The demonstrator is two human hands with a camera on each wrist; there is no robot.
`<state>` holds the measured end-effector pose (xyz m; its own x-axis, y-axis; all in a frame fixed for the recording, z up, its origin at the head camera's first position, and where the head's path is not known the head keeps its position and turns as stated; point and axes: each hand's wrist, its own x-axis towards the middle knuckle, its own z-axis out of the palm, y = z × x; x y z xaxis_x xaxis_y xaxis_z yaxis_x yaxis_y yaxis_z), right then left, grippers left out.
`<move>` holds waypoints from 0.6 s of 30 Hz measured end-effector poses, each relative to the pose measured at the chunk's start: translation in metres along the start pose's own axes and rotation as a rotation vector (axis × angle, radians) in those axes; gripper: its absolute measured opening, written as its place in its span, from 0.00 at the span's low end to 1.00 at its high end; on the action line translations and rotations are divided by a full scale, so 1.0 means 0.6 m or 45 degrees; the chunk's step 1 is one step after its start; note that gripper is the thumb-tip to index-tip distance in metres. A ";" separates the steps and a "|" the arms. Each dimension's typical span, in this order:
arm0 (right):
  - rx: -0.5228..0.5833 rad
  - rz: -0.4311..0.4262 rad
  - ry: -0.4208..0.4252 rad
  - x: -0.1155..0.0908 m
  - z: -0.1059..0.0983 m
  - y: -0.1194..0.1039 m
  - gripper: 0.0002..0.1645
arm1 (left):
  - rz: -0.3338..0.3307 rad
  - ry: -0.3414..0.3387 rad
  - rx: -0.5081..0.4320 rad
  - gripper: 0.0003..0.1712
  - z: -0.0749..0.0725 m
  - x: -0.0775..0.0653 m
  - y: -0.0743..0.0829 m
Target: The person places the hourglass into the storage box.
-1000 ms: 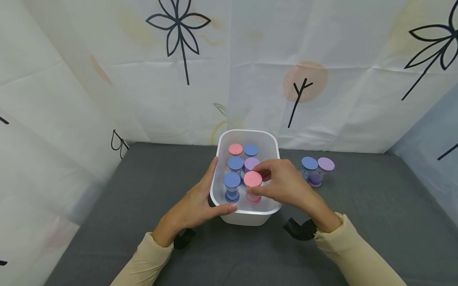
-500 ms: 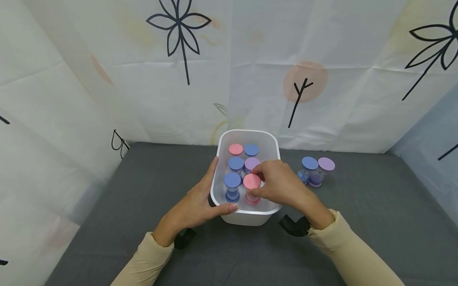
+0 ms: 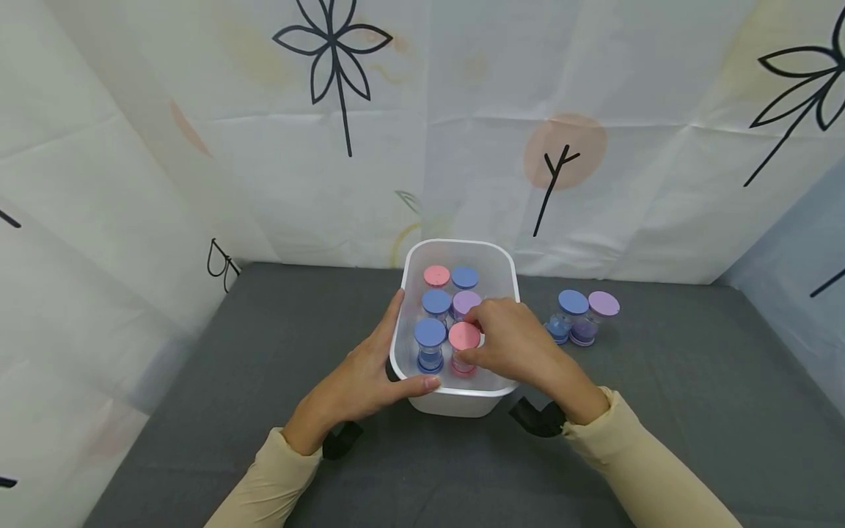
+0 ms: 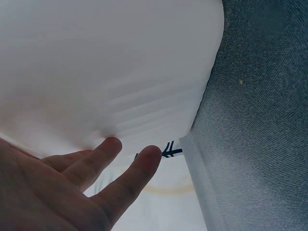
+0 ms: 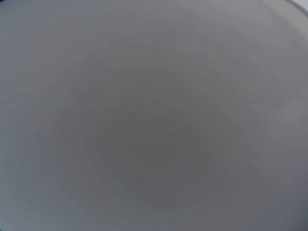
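A white plastic bin [image 3: 485, 390] stands on the dark table and contains several small sand timers with pink, blue and purple ends. At its near right, my right hand [image 3: 521, 343] pinches a pink sand timer [image 3: 464, 335], which is upright beside a blue sand timer [image 3: 430, 334]. My left hand [image 3: 350, 385] rests against the bin's left side, thumb across the front left rim. In the left wrist view, straight fingers [image 4: 132, 185] lie along the outer wall. A pale grey blur fills the right wrist view, with no hand visible.
To the right of the bin, a blue-capped sand timer [image 3: 573, 302] and a purple-capped one [image 3: 604, 303] stand close together on the grey tablecloth [image 3: 693, 381]. A patterned white curtain [image 3: 462, 147] hangs behind the table.
My right hand has moved slightly down and left, lowering the pink sand timer a little inside the bin. The left hand keeps its place on the bin.
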<state>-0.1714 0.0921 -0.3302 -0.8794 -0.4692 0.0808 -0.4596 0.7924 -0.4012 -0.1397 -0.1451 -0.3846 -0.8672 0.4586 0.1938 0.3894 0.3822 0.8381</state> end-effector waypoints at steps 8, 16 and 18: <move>-0.056 -0.032 0.025 0.001 0.003 0.001 0.11 | 0.041 -0.009 -0.020 0.68 0.001 0.002 -0.003; -0.104 -0.059 0.076 0.004 0.007 0.002 0.09 | 0.038 -0.002 -0.014 0.68 0.000 0.001 -0.002; -0.108 -0.053 0.082 0.004 0.008 0.001 0.10 | 0.042 -0.003 -0.017 0.68 0.000 0.001 -0.001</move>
<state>-0.1733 0.0896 -0.3348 -0.8643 -0.4783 0.1556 -0.5022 0.8041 -0.3181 -0.1406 -0.1450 -0.3852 -0.8531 0.4730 0.2202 0.4137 0.3559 0.8380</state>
